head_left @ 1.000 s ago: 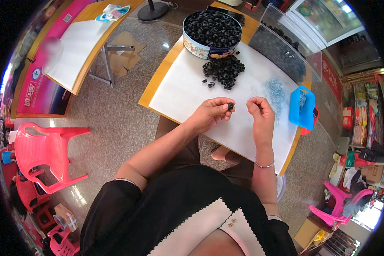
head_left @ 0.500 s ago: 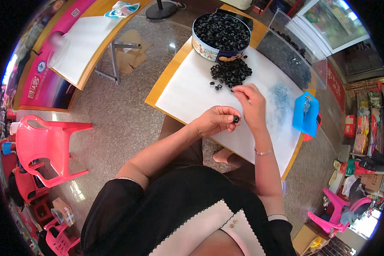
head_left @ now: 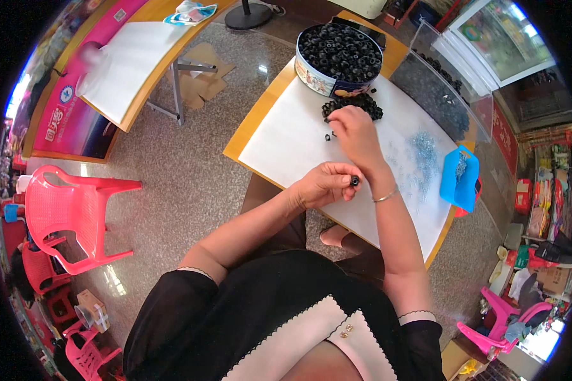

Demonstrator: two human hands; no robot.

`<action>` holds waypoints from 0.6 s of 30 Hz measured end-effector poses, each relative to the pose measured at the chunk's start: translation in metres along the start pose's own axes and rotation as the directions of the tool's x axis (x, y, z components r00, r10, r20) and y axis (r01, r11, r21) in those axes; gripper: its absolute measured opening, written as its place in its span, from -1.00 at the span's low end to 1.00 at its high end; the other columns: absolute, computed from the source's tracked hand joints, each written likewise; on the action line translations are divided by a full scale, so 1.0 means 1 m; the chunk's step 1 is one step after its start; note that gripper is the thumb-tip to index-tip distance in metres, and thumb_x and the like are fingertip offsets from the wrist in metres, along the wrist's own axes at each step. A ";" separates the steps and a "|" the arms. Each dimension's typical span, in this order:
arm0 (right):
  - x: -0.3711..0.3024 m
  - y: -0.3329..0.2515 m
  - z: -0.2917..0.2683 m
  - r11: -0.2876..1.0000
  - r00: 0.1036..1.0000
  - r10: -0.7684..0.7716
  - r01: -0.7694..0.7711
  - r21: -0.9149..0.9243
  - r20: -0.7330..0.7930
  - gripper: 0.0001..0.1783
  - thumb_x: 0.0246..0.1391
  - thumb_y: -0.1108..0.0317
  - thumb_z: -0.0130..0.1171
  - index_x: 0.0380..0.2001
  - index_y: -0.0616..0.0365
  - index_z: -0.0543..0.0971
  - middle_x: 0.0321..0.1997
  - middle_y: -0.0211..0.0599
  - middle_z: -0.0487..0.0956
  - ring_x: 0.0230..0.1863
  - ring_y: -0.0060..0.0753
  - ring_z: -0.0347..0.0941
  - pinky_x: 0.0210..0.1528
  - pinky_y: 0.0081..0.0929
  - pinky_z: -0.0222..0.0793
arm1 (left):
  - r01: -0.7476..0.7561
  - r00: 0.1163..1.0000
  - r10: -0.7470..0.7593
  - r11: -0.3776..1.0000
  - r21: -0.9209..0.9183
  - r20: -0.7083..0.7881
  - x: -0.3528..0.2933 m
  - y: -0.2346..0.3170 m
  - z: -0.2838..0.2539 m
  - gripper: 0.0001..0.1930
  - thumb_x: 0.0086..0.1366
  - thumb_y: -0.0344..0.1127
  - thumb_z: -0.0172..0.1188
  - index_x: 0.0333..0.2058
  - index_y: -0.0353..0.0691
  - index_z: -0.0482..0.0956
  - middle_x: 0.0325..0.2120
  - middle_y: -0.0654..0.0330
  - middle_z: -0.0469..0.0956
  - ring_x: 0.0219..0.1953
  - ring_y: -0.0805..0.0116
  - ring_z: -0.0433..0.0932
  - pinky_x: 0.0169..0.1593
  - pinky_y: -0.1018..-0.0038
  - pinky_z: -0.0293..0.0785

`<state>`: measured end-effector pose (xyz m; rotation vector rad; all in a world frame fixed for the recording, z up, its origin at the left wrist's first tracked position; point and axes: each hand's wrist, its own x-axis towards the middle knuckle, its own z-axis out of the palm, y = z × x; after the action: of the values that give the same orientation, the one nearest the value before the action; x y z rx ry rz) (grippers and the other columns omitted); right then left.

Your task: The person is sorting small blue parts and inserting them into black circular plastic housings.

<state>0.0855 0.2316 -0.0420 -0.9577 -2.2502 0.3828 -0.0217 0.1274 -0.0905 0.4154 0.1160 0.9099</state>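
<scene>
My left hand (head_left: 330, 184) is closed in a pinch over the near edge of the white table top. Between its thumb and fingers sits a small black ring-shaped part (head_left: 354, 181), its hole facing up. My right hand (head_left: 360, 134) reaches past it to the heap of black parts (head_left: 370, 105), fingers bent together at the heap's near left side. Whether a part is between those fingertips I cannot make out. Behind the heap stands a round tin (head_left: 314, 77) filled with more black parts (head_left: 340, 52).
Tiny silvery-blue pieces (head_left: 424, 149) lie scattered on the white sheet (head_left: 286, 143). A blue scoop-like tray (head_left: 459, 184) is at the table's right edge, and a clear plastic bin (head_left: 429, 92) at its far right. A pink chair (head_left: 70, 216) stands to the left.
My right hand has moved away from me and left, now covering part of the heap. My left hand still pinches the black part, now tilted more upward. The view has shifted slightly.
</scene>
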 end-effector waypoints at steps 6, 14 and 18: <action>-0.044 -0.026 -0.064 0.621 0.845 0.531 -0.442 0.647 0.067 -0.90 0.12 0.51 0.10 -0.29 0.26 0.56 -0.32 -0.34 0.60 -0.35 -0.58 0.50 -0.27 -0.63 0.39 | -0.119 0.974 0.113 0.993 -0.016 -0.195 0.008 0.002 -0.005 -0.76 0.30 -0.38 0.18 -0.08 -0.29 0.54 -0.28 0.14 0.59 -0.35 0.45 0.53 -0.21 0.55 0.49; -0.091 -0.054 -0.064 0.799 0.888 0.449 -0.349 0.490 -0.101 -0.81 0.05 0.61 0.17 -0.24 0.21 0.61 -0.24 -0.33 0.58 -0.31 -0.58 0.45 -0.27 -0.63 0.38 | -0.126 0.954 0.151 0.986 0.110 -0.259 0.013 0.001 0.004 -0.78 0.31 -0.40 0.16 -0.09 -0.31 0.54 -0.28 0.15 0.59 -0.34 0.46 0.51 -0.22 0.54 0.46; -0.093 -0.061 -0.061 0.831 0.878 0.445 -0.332 0.446 -0.175 -0.82 0.04 0.62 0.17 -0.26 0.22 0.61 -0.23 -0.30 0.59 -0.30 -0.52 0.50 -0.27 -0.59 0.41 | -0.119 0.954 0.158 0.980 0.162 -0.255 0.014 -0.001 0.007 -0.78 0.29 -0.41 0.18 -0.10 -0.32 0.56 -0.29 0.17 0.59 -0.34 0.45 0.49 -0.22 0.52 0.45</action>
<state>0.1426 0.1233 -0.0090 -1.1632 -1.6248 0.8125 -0.0110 0.1358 -0.0837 0.4383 0.4061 1.0978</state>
